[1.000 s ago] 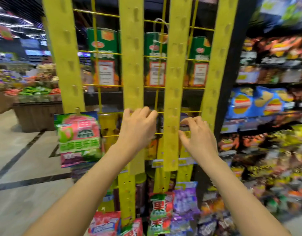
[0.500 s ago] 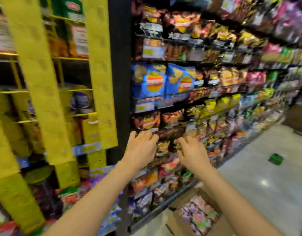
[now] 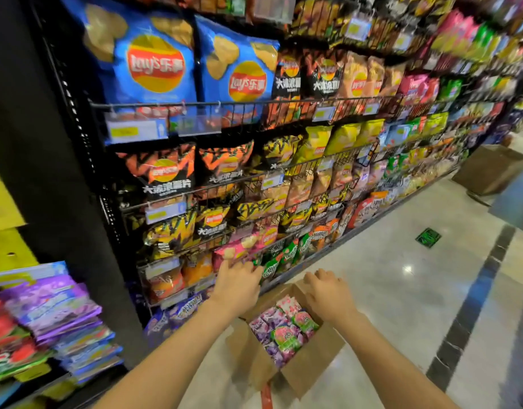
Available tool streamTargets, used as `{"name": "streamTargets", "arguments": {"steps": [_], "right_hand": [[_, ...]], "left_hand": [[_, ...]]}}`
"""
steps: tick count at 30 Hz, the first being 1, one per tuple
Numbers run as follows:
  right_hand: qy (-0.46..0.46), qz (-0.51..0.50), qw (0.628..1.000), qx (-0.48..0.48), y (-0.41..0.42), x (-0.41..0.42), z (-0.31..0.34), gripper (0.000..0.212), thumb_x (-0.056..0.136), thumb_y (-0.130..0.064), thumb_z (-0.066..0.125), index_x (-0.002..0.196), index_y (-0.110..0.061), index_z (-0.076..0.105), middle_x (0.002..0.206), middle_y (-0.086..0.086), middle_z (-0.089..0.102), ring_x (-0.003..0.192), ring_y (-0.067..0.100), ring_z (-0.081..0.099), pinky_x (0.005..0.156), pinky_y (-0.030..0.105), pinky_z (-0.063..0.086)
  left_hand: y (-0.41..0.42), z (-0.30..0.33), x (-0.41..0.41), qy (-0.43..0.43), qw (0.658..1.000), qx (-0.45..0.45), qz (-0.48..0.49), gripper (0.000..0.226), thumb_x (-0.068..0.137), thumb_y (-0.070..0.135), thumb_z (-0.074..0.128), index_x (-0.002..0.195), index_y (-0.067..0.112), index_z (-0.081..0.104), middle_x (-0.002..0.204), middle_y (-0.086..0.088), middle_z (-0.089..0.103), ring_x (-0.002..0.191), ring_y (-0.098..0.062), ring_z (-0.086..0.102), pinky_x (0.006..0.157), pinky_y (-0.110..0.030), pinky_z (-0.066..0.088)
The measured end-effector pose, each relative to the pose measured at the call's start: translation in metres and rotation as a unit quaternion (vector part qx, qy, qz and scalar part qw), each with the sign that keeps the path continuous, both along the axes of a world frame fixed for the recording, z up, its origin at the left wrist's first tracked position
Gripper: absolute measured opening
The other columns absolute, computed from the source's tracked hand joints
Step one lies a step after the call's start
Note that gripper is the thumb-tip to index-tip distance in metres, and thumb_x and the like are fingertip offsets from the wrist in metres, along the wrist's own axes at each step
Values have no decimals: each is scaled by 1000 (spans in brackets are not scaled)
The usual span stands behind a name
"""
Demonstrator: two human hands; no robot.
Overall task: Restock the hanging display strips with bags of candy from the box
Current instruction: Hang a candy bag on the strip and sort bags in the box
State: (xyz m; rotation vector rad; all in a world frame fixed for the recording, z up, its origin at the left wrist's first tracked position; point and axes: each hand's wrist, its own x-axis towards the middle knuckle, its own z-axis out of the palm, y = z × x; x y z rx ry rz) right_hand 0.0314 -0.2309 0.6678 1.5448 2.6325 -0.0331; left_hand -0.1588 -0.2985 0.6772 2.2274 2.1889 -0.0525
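Below, open box (image 3: 298, 376) of candy bags (image 3: 283, 332)

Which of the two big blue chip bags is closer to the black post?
The left blue bag. Its edge nearly reaches the black post, while the other blue bag sits to its right, next to the dark chip bags.

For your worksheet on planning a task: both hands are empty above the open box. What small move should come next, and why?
Probably lower the right hand into the open brown cardboard box to grip a green-and-pink candy bag; the left hand holds nothing either.
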Motion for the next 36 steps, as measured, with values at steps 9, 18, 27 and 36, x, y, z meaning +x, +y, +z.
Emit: {"name": "streamTargets", "arguments": {"steps": [9, 18, 27, 36], "right_hand": [[-113, -39, 987, -110, 76, 25, -66, 43, 93, -24, 44, 136, -19, 37, 129, 6, 49, 120, 27, 46, 93, 35, 41], [-139, -46, 971, -188, 163, 16, -113, 37, 95, -20, 37, 132, -14, 40, 134, 9, 46, 120, 29, 49, 91, 36, 44], [-139, -74, 957, -243, 222, 47, -180, 48, 94, -23, 38, 141, -22, 29, 139, 5, 41, 123, 26, 46, 98, 36, 40], [-154, -63, 944, -284, 274, 99, -345, 40, 95, -21, 40, 134, -13, 33, 128, 9, 47, 114, 27, 51, 89, 34, 45]], "left_hand": [[75, -83, 26, -54, 989, -132, 33, 38, 96, 16, 39, 133, 13, 41, 128, -9, 52, 117, -27, 50, 103, -47, 32], [157, -147, 33, -89, 978, -181, 58, 57, 92, 8, 37, 146, 21, 27, 136, -2, 49, 114, -24, 55, 101, -41, 32], [195, -215, 67, -158, 947, -242, 138, 40, 94, 20, 38, 135, 19, 40, 127, -4, 54, 114, -24, 55, 95, -35, 39], [221, -370, 127, -213, 917, -256, 218, 41, 96, 30, 36, 136, 22, 37, 124, -3, 56, 108, -23, 60, 89, -34, 46]]}}
